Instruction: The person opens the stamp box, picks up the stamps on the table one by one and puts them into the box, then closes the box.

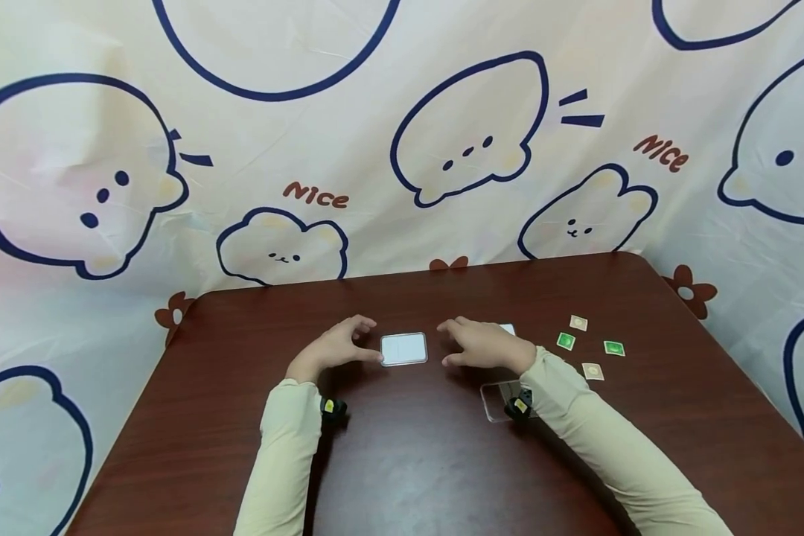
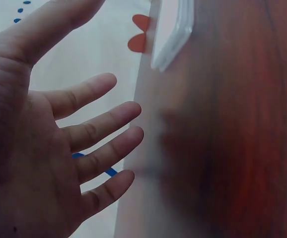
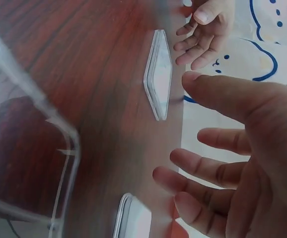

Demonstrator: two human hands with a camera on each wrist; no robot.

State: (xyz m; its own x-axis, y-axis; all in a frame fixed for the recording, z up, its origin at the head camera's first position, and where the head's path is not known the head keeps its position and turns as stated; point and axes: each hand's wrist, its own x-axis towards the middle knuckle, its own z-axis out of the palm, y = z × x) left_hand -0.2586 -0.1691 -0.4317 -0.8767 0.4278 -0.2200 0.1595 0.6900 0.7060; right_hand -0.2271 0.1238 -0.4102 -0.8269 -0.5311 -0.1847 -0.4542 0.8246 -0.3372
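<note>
A flat white rectangular case (image 1: 404, 349) with a clear rim lies on the table between the two hands. My left hand (image 1: 335, 346) is just left of it, its thumb close to the near corner; whether they touch I cannot tell. In the left wrist view the fingers (image 2: 104, 124) are spread and hold nothing. To the right of the case hovers my right hand (image 1: 485, 344), fingers loosely bent around nothing in the right wrist view. A second white case (image 1: 508, 328) is mostly hidden behind that hand. Below the right wrist lies a clear plastic tray or lid (image 1: 492, 402), partly covered by the sleeve.
Right of the right hand, small square pieces lie apart on the brown table (image 1: 402, 461): two green, one nearer the hand (image 1: 566, 341), and two cream, one farther back (image 1: 579, 322). A printed cloth (image 1: 375, 149) hangs along the table's back and sides.
</note>
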